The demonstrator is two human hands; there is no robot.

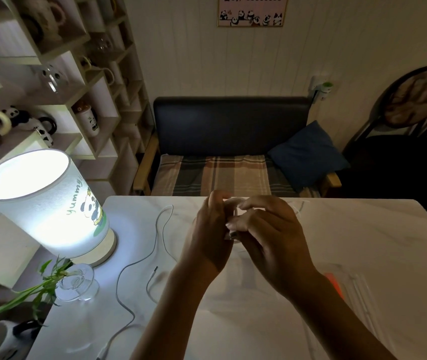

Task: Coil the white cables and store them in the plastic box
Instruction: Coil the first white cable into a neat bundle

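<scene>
Both hands, left hand (211, 229) and right hand (267, 229), have fingers curled round a half-wound white cable (235, 203), another cable (155, 235) lies loose on the bench (350, 229) left of them, box (358, 289) looks unfilled.

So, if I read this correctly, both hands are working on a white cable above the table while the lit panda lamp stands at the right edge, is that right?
Not quite: the head view shows the lit panda lamp at the left edge of the table, not the right. The left hand and right hand are indeed working on a white cable above it.
</scene>
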